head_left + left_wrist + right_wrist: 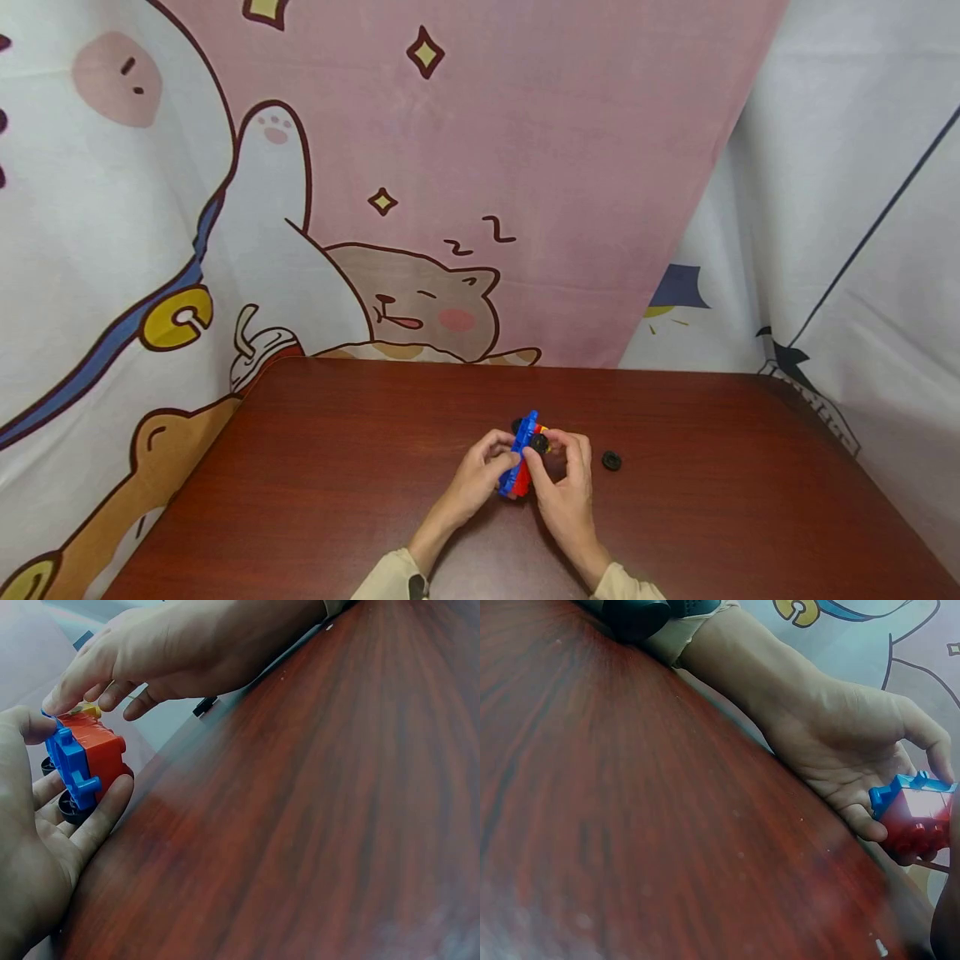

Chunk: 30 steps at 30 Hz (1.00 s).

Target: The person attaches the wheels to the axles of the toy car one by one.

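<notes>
A toy car [517, 471] with a blue base, red body and a small yellow part is tilted on its side above the table. My left hand [472, 479] grips it by the blue base, with fingers beneath it in the left wrist view. My right hand [568, 496] is at the car's other side, thumb and fingers around a black wheel [539, 443]. Another black wheel [73, 810] shows on the base near the left palm. In the right wrist view the car [919, 814] is partly cut off by the right hand at the frame edge.
A loose black wheel [611, 460] lies on the brown wooden table [720, 500], right of the right hand. Behind the table hangs a pink and white cartoon cloth [585, 208]; white cloth [862, 250] hangs along the right side.
</notes>
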Each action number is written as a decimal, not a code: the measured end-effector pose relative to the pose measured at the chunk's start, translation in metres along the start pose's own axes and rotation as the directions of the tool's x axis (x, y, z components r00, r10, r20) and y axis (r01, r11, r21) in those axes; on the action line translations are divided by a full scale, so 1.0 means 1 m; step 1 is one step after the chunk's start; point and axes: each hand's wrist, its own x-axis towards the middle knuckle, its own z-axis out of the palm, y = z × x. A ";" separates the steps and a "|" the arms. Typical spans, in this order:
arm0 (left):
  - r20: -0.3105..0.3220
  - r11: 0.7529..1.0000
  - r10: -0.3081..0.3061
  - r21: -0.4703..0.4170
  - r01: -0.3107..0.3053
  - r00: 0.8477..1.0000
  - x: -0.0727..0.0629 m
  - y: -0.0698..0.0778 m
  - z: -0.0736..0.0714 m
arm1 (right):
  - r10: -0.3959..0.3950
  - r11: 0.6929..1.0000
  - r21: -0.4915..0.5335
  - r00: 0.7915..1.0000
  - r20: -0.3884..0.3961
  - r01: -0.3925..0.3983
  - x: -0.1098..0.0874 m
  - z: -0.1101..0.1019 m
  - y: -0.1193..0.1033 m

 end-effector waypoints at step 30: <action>-0.097 0.986 -0.059 -0.162 0.043 0.993 0.003 -0.001 -0.001 | -0.082 0.995 -0.036 0.959 0.272 0.096 -0.005 0.001 0.003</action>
